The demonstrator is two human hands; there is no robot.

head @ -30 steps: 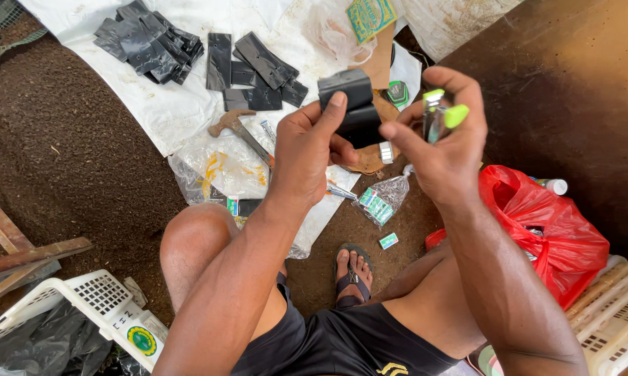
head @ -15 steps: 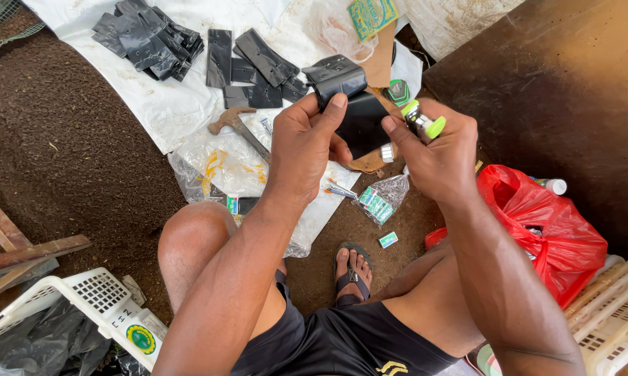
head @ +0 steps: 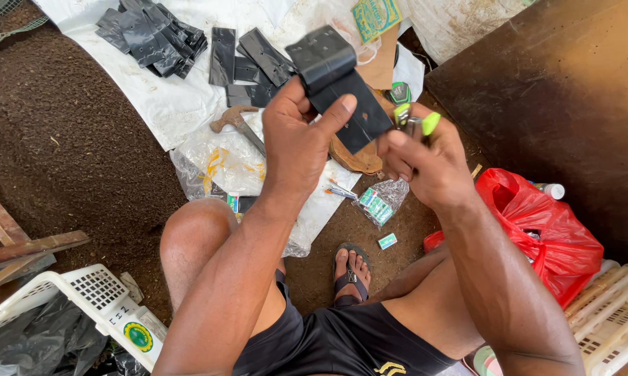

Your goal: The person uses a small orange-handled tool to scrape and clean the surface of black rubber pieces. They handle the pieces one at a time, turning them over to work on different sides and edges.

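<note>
My left hand (head: 301, 136) grips a black folded plastic strip (head: 338, 83), thumb pressed on its face, and holds it up over the ground sheet. My right hand (head: 425, 160) is closed around a small stapler with green ends (head: 419, 125), held right beside the strip's lower right edge. More black strips lie in a heap (head: 150, 35) and in a loose row (head: 248, 63) on the white sheet (head: 168, 104) beyond my hands.
A hammer (head: 234, 124) and clear plastic bags lie on the sheet. Small green staple boxes (head: 376, 205) sit near my sandalled foot (head: 348, 268). A red plastic bag (head: 543, 230) is at right, a white basket (head: 84, 306) at lower left, a dark board (head: 557, 104) at upper right.
My left hand has raised and turned the black strip, now unfolded longer. My right hand has lowered with the stapler and come in against the strip's edge.
</note>
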